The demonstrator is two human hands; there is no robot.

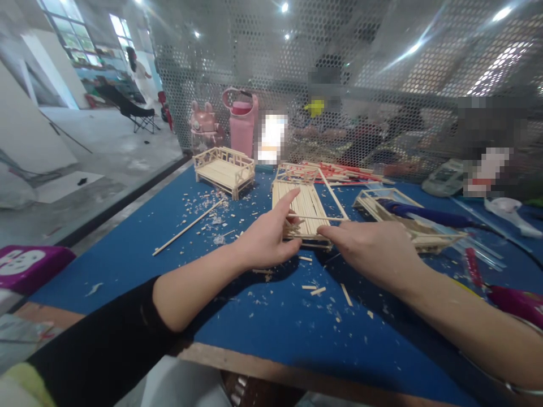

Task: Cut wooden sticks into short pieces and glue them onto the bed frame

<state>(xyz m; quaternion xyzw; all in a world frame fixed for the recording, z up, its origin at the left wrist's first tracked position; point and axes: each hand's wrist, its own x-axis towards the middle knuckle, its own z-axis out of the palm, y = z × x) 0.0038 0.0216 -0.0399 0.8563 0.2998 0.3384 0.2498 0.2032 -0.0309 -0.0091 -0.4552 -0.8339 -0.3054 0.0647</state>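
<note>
A small model made of wooden sticks point(303, 210) lies flat on the blue mat point(237, 316) in front of me. My left hand point(267, 237) rests at its near left corner, index finger stretched over the slats, thumb and other fingers curled at the edge. My right hand point(371, 249) is at the near right corner, its fingers pinched on a thin wooden stick point(316, 218) that lies across the model between both hands.
A finished stick bench point(224, 168) stands at the back left, a long loose stick point(186, 227) near it. Another stick frame point(403, 217) with a blue-handled tool point(428, 215) lies right. Pink bottles point(241, 121) and a perforated screen point(339, 68) stand behind. Wood chips litter the mat.
</note>
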